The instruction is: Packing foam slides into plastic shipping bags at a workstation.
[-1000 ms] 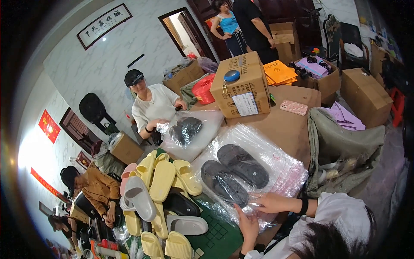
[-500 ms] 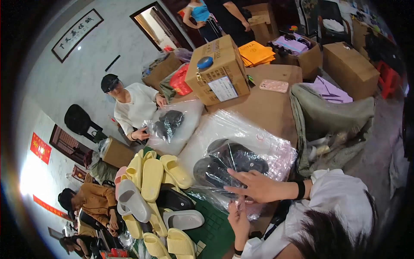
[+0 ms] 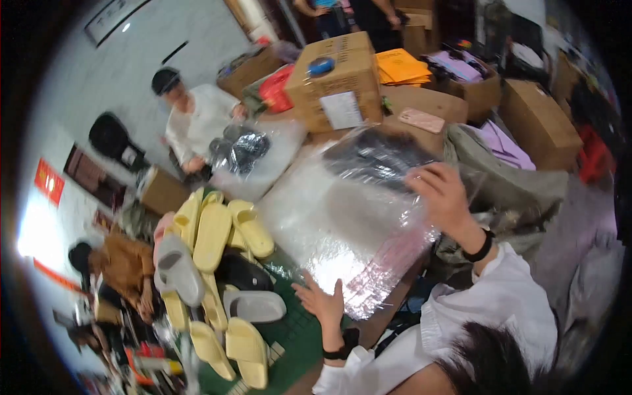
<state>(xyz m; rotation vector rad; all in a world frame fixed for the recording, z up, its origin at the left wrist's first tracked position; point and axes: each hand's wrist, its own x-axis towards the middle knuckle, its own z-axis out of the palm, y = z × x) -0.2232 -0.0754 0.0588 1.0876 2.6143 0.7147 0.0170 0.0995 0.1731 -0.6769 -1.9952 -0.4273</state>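
Note:
My right hand point(image 3: 442, 196) is closed on the near edge of a clear plastic bag with a pair of black slippers point(image 3: 378, 157) inside, smeared by motion. The bag is raised over the far part of a stack of clear plastic bags point(image 3: 306, 214). My left hand point(image 3: 320, 301) is apart from it, fingers spread and holding nothing, by the near left edge of the stack. Left of that hand lies a pile of loose slippers: yellow ones point(image 3: 214, 237), grey ones point(image 3: 255, 306) and a black one point(image 3: 243, 272).
A taped carton point(image 3: 334, 92) stands at the table's far side, with orange packets point(image 3: 401, 67) and a pink phone point(image 3: 421, 120) nearby. A grey-green sack point(image 3: 500, 171) is at right. Across the table, a person in white point(image 3: 197, 118) handles another bag of dark slippers point(image 3: 240, 150).
The bagged black slippers have moved up and away toward the carton in my right hand. My left hand has let go of the plastic and opened. The whole view has shifted slightly.

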